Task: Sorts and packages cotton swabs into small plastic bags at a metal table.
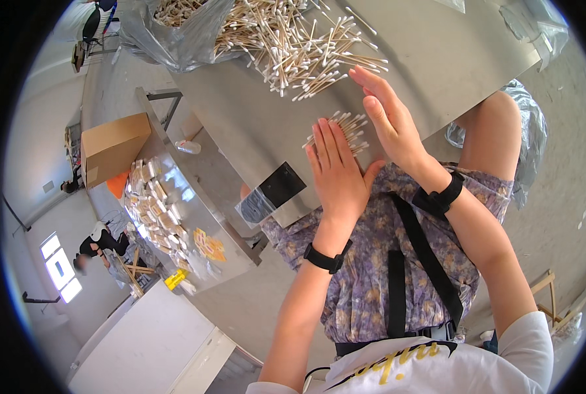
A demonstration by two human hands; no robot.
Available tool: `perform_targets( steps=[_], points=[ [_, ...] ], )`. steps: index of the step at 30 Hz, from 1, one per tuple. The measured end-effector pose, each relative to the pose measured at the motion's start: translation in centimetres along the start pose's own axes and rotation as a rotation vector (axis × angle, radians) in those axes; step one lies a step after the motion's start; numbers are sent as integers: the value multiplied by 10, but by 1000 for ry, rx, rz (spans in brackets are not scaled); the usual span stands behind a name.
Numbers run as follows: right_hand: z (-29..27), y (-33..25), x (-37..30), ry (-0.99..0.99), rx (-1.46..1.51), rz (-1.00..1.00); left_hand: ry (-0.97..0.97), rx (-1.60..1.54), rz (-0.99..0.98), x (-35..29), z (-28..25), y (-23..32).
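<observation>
My left hand [335, 174] lies flat, fingers stretched out, over a small bunch of cotton swabs [350, 131] near the table's front edge. Their white tips show beyond my fingers; the rest of the bunch is hidden under the palm. Just to the right, my right hand [392, 125] is raised on its side with fingers extended and holds nothing. A large heap of loose cotton swabs [293, 49] with wooden sticks spreads over the far part of the metal table [240, 118].
A grey plastic bag [181, 39] borders the heap at the far left. Left of my hand lies a black-and-clear packet [273, 192]. Another table holds many small packs [155, 200] and a cardboard box [115, 148]. A person [102, 241] is in the background.
</observation>
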State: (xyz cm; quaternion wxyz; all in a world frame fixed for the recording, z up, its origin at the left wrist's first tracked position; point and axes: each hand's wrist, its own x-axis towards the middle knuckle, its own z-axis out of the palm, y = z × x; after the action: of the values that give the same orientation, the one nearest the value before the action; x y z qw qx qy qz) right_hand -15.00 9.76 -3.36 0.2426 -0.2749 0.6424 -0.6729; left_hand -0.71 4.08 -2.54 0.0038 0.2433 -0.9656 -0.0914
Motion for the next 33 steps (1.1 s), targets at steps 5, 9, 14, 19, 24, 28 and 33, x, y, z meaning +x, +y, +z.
perform_targets(
  steps=[5,9,14,19,24,28,33],
  points=[
    [-1,-4,0,-22,-8,10,15,-27,-1,5,0,-5],
    [0,-3,0,0,-7,3,45,-10,-2,24,-1,-19],
    [-4,-6,3,22,10,84,30,-63,15,29,-7,-24],
    [-18,-5,6,-145,-342,9,-35,-155,17,19,-16,-13],
    [-17,-4,6,-235,-583,-270,17,-89,-11,11,-12,-12],
    [-15,-2,9,-265,-640,-292,16,-51,-35,10,-3,-15],
    [-15,-1,12,-318,-736,-305,8,-48,-38,10,1,-15]
  ],
)
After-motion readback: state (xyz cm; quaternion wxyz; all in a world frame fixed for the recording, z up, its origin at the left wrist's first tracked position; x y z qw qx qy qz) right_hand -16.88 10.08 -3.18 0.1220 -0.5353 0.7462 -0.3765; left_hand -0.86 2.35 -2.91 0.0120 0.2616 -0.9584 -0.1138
